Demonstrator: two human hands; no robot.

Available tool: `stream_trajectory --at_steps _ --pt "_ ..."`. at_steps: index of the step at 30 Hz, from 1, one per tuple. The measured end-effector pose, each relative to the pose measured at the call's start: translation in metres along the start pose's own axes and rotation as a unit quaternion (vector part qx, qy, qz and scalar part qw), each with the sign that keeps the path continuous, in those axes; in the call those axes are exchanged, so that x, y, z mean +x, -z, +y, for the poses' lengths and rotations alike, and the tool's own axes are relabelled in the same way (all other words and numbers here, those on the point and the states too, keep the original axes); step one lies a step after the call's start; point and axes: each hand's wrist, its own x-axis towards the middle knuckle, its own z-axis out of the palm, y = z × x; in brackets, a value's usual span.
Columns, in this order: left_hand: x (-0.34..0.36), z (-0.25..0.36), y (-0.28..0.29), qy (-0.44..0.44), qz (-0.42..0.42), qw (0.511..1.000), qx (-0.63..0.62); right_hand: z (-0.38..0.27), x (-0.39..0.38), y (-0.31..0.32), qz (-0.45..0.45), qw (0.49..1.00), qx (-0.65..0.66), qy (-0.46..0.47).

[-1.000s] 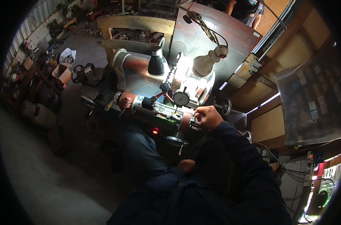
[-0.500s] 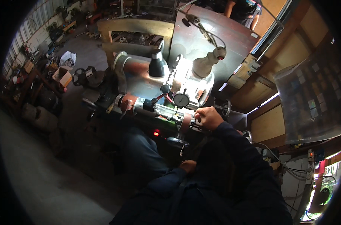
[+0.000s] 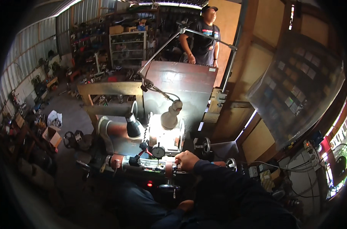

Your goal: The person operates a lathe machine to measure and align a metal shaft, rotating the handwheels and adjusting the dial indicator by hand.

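My right hand (image 3: 186, 160) is closed with curled fingers at the right side of the machine's front assembly, beside a reddish-brown collar (image 3: 169, 170). Whatever it grips is hidden by the fingers. Just left of it, a round dial gauge (image 3: 158, 151) stands on a jointed holder with red arms (image 3: 144, 147). Low in front of my body rests my left hand (image 3: 186, 205), away from the gauge; its fingers are lost in shadow. Below the collar is a metal handwheel (image 3: 169, 187) with a crank handle.
A dark lamp (image 3: 133, 126) and a beige lamp (image 3: 169, 119) light the machine. Behind stands a large metal panel (image 3: 181, 80), with a person (image 3: 204, 40) beyond it. Another handwheel (image 3: 231, 164) is at the right. Cluttered parts and a cardboard box (image 3: 52, 135) lie left.
The view has tilted upward, so the machine sits lower in the picture and the person behind the panel shows more fully. My right hand stays at the same place on the machine.
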Motion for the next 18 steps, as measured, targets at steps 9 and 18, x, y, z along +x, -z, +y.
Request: stream_trajectory --at_steps 9,18 --pt "0.0 0.0 0.001 0.03 -0.021 0.999 0.025 -0.008 -0.005 0.001 0.037 0.999 -0.025 0.02" --pt "-0.008 0.022 0.028 0.047 -0.059 0.997 0.011 -0.018 -0.006 0.003 0.041 0.998 -0.047 -0.01"
